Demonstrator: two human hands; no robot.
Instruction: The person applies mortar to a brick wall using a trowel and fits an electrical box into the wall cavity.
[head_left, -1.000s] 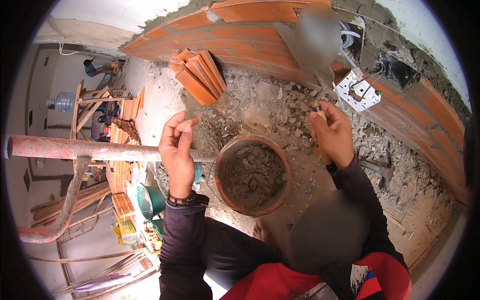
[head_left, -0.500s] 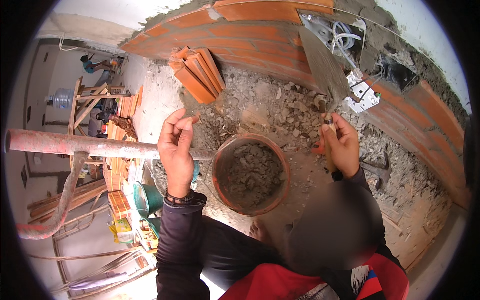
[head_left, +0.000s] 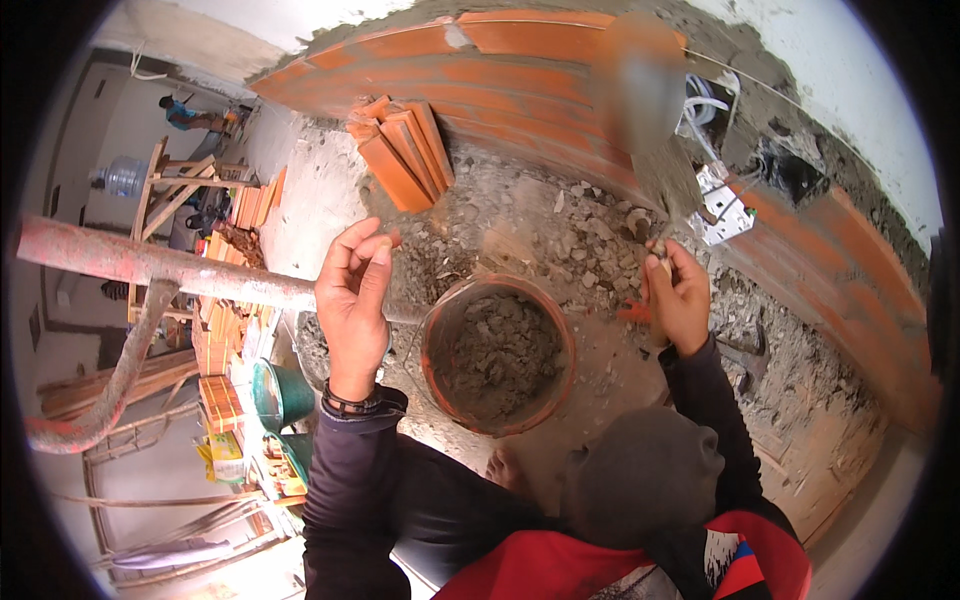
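Note:
A trowel is in my right hand (head_left: 680,295), its fingers wrapped round the handle near the foot of the brick wall (head_left: 520,70). The mortar-smeared trowel blade (head_left: 668,180) points up and away, its far end blurred against the wall. My left hand (head_left: 355,305) is raised with palm up and fingers loosely bent, thumb and fingertips apart, nothing visible in it. Between and below both hands stands an orange-rimmed bucket (head_left: 570,355) with grey mortar (head_left: 500,345) inside. An electrical box with a white plate (head_left: 728,207) and loose cables lies beside the blade.
A stack of orange bricks (head_left: 400,155) leans by the wall. Rubble (head_left: 590,235) covers the floor. A hammer (head_left: 745,350) lies right of my right hand. A reddish metal pipe (head_left: 150,268) crosses at left, above green buckets (head_left: 280,395). Another person (head_left: 185,115) is far off.
The trowel blade has tilted, its far part now blurred, and my right hand has shifted slightly down and left. My left hand stays nearly in place. The view has shifted a little.

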